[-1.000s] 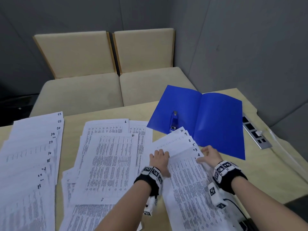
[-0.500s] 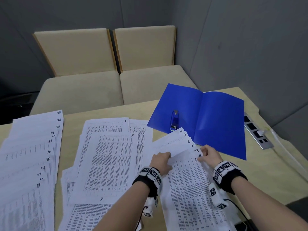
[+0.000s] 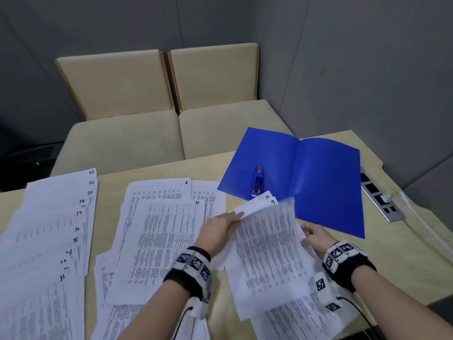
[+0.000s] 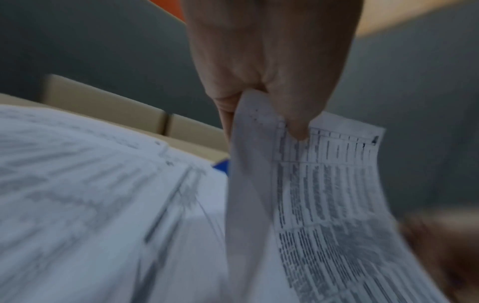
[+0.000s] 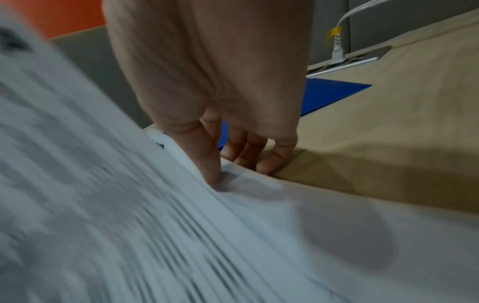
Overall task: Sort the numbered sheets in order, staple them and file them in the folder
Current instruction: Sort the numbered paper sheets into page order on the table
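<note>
My left hand [image 3: 229,218] pinches the top left corner of a printed sheet [image 3: 267,244] and holds it raised over the fanned pile [image 3: 266,198], where the numbers 10 and 9 show. The left wrist view shows thumb and fingers [image 4: 298,131] closed on that sheet [image 4: 329,184]. My right hand [image 3: 311,233] grips the fanned pile's right edge, with the thumb [image 5: 213,176] on the paper [image 5: 181,235] and the fingers curled at its edge. The blue folder [image 3: 323,185] lies open behind, and a blue stapler [image 3: 257,184] rests on its left flap.
A long fan of sheets numbered 11 to 23 [image 3: 49,231] covers the table's left side. A middle pile [image 3: 159,229] shows 6 and 21. A power strip [image 3: 382,198] with a white cable lies at the right edge. Beige seats [image 3: 171,136] stand behind the table [image 3: 397,244].
My left hand, which lay flat on the fanned pile, has taken a sheet by its corner and lifted it. The right hand stays at the pile's right edge.
</note>
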Motion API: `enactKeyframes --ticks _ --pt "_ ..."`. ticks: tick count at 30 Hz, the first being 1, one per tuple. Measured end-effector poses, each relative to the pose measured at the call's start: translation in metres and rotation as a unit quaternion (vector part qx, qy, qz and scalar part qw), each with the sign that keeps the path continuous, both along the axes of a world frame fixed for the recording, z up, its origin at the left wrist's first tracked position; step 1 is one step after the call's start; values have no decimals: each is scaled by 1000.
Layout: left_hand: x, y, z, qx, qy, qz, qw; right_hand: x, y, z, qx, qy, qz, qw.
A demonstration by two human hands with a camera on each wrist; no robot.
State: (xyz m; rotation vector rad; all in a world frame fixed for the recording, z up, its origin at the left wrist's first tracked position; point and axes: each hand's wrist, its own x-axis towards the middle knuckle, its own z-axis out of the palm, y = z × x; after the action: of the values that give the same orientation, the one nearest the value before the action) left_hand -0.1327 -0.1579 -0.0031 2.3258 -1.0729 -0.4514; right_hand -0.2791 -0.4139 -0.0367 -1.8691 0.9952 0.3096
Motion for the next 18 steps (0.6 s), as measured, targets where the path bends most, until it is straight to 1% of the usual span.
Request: enactKeyframes --ticks 2,4,7,9,10,11,12,14,15,16,18 --pt "20 16 21 -77 23 39 996 -4 -4 -2 8 -9 -17 1000" --pt "47 34 41 -157 10 122 980 -8 -6 -1 16 -23 -55 998" --pt "89 60 62 -238 -2 260 936 -14 -12 4 13 -26 -119 992" --pt "108 76 69 -270 16 318 909 -18 -18 7 15 -26 -161 987" --pt "115 80 70 -280 29 330 901 -20 -21 7 32 -33 -176 983" --pt "120 82 68 -288 40 328 899 -21 -24 6 44 -44 -190 980" --pt "122 82 66 -289 49 313 903 -23 -26 6 56 -51 -196 978" --pt "119 75 60 -267 83 253 926 -21 -27 9 84 -75 -196 974" --pt "115 68 55 -243 104 214 940 -19 -27 13 94 -90 -195 972" --pt "109 60 50 -208 123 178 954 -16 -22 25 105 -104 -195 970" --pt "92 39 40 -132 152 113 973 -12 -17 37 118 -121 -204 964"
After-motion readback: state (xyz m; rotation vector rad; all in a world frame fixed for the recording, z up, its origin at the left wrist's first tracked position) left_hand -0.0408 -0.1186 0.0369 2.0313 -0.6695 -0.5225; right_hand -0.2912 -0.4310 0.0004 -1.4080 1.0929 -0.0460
